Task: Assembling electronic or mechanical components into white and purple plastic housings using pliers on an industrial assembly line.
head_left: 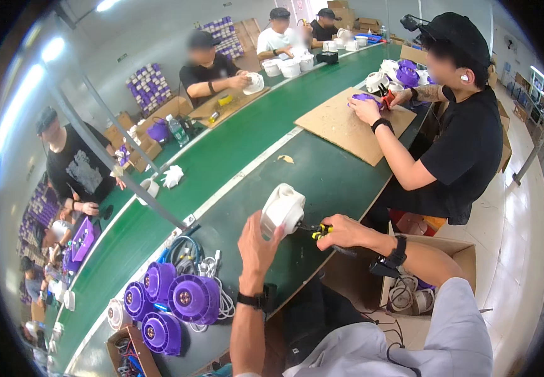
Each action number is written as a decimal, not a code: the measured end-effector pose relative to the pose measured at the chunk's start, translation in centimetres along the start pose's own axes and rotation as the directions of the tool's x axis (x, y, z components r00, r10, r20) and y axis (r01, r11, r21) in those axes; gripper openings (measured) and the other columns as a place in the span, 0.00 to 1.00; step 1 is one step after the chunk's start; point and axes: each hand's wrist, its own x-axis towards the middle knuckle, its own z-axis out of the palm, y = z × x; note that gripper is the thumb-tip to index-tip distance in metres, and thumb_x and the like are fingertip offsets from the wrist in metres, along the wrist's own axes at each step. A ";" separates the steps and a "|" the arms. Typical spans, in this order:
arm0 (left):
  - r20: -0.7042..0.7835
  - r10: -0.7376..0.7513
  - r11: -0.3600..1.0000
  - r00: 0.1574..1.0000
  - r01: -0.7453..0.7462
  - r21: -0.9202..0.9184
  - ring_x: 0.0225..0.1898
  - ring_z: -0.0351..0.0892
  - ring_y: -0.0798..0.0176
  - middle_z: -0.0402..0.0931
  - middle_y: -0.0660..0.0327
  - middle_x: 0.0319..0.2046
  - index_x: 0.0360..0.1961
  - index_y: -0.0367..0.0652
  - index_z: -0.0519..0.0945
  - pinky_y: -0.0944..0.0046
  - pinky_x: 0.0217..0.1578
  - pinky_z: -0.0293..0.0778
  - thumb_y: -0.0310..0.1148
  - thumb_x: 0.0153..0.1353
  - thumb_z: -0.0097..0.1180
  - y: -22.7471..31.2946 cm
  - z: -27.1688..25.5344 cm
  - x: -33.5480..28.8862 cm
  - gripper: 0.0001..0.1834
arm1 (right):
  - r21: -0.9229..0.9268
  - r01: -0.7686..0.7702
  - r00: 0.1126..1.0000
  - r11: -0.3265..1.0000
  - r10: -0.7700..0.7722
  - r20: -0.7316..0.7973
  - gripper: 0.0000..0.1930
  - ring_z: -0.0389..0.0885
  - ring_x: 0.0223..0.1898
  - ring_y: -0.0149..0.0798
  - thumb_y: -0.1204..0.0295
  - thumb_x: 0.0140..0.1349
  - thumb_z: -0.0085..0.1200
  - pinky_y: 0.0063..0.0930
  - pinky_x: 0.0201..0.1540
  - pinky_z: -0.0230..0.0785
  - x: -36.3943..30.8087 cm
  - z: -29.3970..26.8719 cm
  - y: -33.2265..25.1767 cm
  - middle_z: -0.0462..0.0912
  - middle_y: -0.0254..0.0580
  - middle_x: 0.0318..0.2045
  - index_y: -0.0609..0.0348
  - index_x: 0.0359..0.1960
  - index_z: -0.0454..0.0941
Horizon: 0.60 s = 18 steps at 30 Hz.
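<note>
A white round plastic housing (pixel 283 206) is tilted above the green table, gripped by my left hand (pixel 259 246) along its near left side. My right hand (pixel 342 232) is closed around pliers (pixel 322 232) with yellow and black handles. Their dark jaws point left and meet the lower right side of the housing; whether they bite on anything there is too small to tell. Left of my left forearm, several purple round housings (pixel 193 300) lie on the table with coiled white cables (pixel 225 301) beside them.
A cardboard box (pixel 135 352) of wires sits by the purple parts. A metal pole (pixel 140 188) rises behind them. At right, a co-worker works with red-handled pliers over a cardboard sheet (pixel 334 129). A carton (pixel 454 251) stands below on the floor. More people line the green conveyor (pixel 221 149).
</note>
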 end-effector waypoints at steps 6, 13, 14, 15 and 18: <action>0.068 -0.037 0.990 0.997 0.027 0.142 0.37 0.83 0.43 0.81 0.45 0.37 0.43 0.35 0.79 0.52 0.38 0.76 0.48 0.54 0.66 1.5 -0.7 3.0 0.26 | -0.570 0.134 0.875 0.811 -0.367 -0.317 0.29 0.73 0.40 0.51 0.59 0.37 0.63 0.47 0.44 0.59 -0.1 0.8 -1.2 0.77 0.55 0.34 0.65 0.42 0.77; 0.010 -0.135 0.990 0.991 0.135 -0.048 0.36 0.83 0.42 0.82 0.44 0.31 0.45 0.36 0.76 0.49 0.37 0.77 0.48 0.52 0.67 1.7 1.1 3.0 0.28 | -0.860 0.070 0.773 0.505 -0.573 -0.274 0.30 0.70 0.35 0.44 0.58 0.35 0.64 0.40 0.38 0.55 0.6 -0.3 -1.8 0.72 0.48 0.29 0.62 0.41 0.75; 0.020 -0.158 0.983 0.987 0.159 -0.091 0.36 0.84 0.40 0.82 0.42 0.33 0.48 0.36 0.75 0.51 0.38 0.77 0.46 0.52 0.67 2.0 1.3 2.6 0.29 | -0.799 0.085 0.825 0.596 -0.491 -0.278 0.29 0.71 0.35 0.45 0.58 0.35 0.64 0.40 0.38 0.56 0.3 0.1 -1.5 0.73 0.49 0.28 0.62 0.40 0.76; 0.029 -0.159 0.983 0.987 0.161 -0.091 0.36 0.84 0.40 0.82 0.42 0.33 0.48 0.36 0.75 0.51 0.38 0.77 0.46 0.52 0.67 2.0 1.4 2.6 0.29 | -0.727 0.091 0.872 0.680 -0.407 -0.271 0.29 0.71 0.34 0.45 0.58 0.34 0.63 0.40 0.38 0.56 0.0 0.4 -1.2 0.74 0.50 0.28 0.62 0.40 0.77; 0.081 -0.227 0.965 0.971 0.235 -0.120 0.37 0.85 0.42 0.82 0.41 0.34 0.49 0.35 0.75 0.53 0.39 0.78 0.45 0.52 0.67 2.1 1.0 3.0 0.29 | -0.645 0.103 0.884 0.757 -0.367 -0.289 0.28 0.73 0.34 0.49 0.58 0.35 0.62 0.42 0.38 0.58 0.0 0.5 -1.1 0.76 0.53 0.28 0.63 0.39 0.79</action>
